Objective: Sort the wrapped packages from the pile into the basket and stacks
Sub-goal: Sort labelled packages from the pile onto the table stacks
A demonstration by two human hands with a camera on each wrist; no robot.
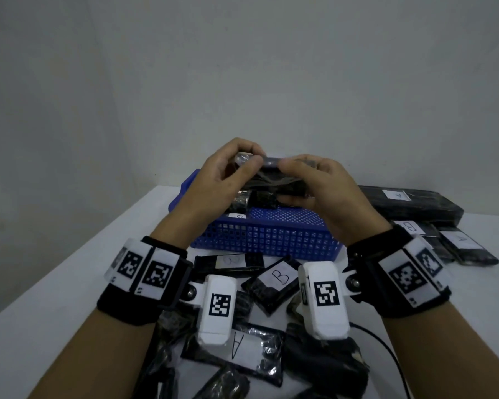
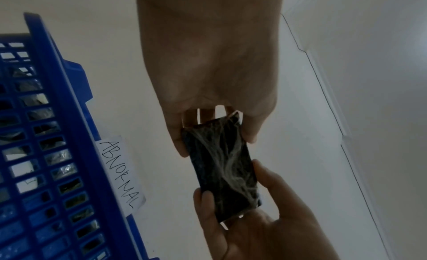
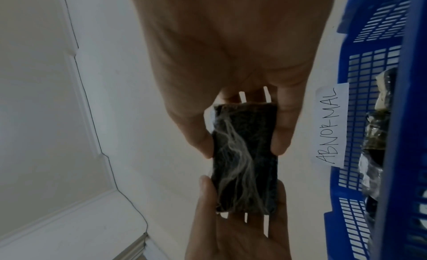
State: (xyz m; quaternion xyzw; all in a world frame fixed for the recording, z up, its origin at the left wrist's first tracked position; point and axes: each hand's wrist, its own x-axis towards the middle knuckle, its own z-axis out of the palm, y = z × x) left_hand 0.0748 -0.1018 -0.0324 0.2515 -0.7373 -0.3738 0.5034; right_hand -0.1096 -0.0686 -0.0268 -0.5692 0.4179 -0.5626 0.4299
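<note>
Left hand [image 1: 222, 180]: fingers curled round the left end of one dark wrapped package [image 1: 274, 182], thumb on top.
Package in hand: raised above the blue basket [image 1: 265, 237], held between both hands; the face toward the wrist cameras bears no label, only bunched clear film [image 2: 221, 165].
Right hand [image 1: 326, 185]: pinches the right end of the same package, fingers beneath it.
Basket: stands on the desk [image 1: 78, 263], tagged "ABNORMAL" [image 2: 120, 172]; several wrapped packages already lie inside.
Pile [image 1: 242, 335]: near edge of the desk, between the wrists; packages lettered B [image 1: 278, 276] and A [image 1: 236, 345] remain unsorted, others lie face hidden.
Sorted stacks [image 1: 432, 226]: right of the basket, packages marked A and B laid down, a long one behind.
Progress: judged partway; basket and stacks are started, a good part of the pile is left.
Step in hand: likely inspection for a label before assigning a place.
</note>
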